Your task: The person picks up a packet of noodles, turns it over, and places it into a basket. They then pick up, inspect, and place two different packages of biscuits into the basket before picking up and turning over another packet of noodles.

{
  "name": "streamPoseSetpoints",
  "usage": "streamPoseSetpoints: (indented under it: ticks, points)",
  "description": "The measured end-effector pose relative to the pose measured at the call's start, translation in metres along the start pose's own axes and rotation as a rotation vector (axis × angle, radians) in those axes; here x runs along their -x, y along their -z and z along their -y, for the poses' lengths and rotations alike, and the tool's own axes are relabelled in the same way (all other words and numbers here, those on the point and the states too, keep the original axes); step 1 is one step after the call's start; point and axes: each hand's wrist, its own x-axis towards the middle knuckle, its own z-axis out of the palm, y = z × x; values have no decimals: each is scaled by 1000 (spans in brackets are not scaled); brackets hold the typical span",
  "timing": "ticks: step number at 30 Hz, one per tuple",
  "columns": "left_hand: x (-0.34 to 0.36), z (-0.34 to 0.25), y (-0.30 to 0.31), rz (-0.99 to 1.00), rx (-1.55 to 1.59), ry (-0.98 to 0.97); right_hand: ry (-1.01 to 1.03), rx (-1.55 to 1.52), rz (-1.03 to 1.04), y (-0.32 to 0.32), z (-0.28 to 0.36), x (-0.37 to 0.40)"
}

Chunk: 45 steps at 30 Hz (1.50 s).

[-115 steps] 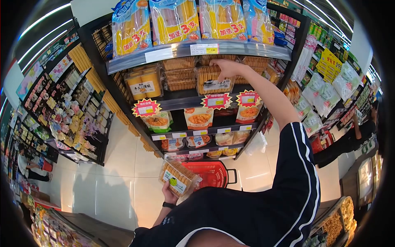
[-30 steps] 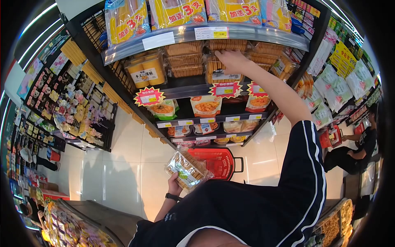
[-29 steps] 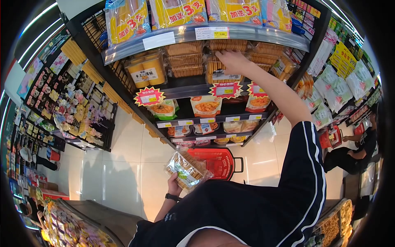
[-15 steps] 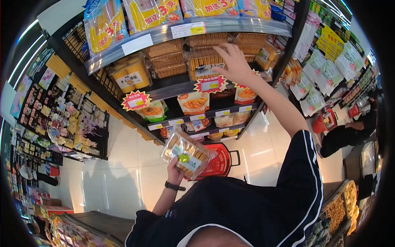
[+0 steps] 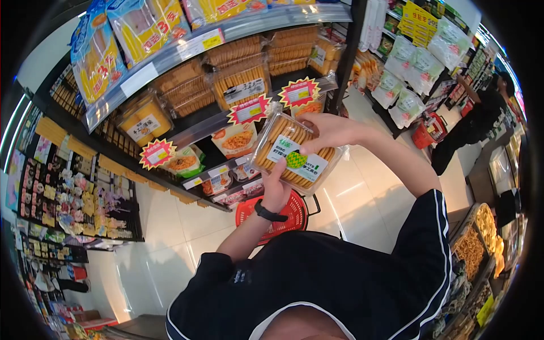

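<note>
A clear plastic pack of biscuits [image 5: 272,141] with a white and green label is held up between both my hands, in front of the shelf. My left hand [image 5: 275,191], with a dark band on its wrist, grips the pack's lower left side, thumb over the front. From the right, my right hand [image 5: 331,131] is closed on the pack's upper right side with its thumb on the label; its other fingers are partly hidden. Behind the pack, a shelf holds similar biscuit packs [image 5: 241,82] and a yellow-topped pack [image 5: 144,122].
Below my hands a red shopping basket [image 5: 296,211] stands on the tiled floor [image 5: 164,226]. Bagged sausages [image 5: 150,28] fill the upper shelf. Starburst price tags [image 5: 249,109] stick out from the shelf edge. At right, a person in dark clothes [image 5: 481,119] is near another red basket [image 5: 429,131].
My right hand has come down from the shelved biscuit packs onto the pack in my left hand. That pack has risen and turned its label towards me. The view has shifted to the right.
</note>
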Motion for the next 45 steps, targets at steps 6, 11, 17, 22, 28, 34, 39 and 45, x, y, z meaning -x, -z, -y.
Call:
streamPoseSetpoints:
  ticks: [6,11,17,22,28,34,39,45]
  points:
    - [-42,21,-23,143,-150,-31,89,511,-174,42,11,-8]
    - [-80,-45,-29,-19,-779,-306,283,826,-456,95,37,-35]
    - [-159,-131,56,-307,-1547,-708,408,1178,-578,154,7,-97]
    - [-194,-154,49,-203,-1498,-541,204,981,-448,147,-2,-125]
    - [-227,-154,83,-124,-1690,-504,228,1043,-494,151,-13,-139]
    - [-228,-158,84,-54,-1471,-465,224,1015,-431,158,-24,-156]
    - [-198,-166,46,-145,-1432,-298,182,1080,-346,140,-13,-152]
    - [-198,-157,55,-133,-1520,-581,226,1174,-403,138,-36,-170]
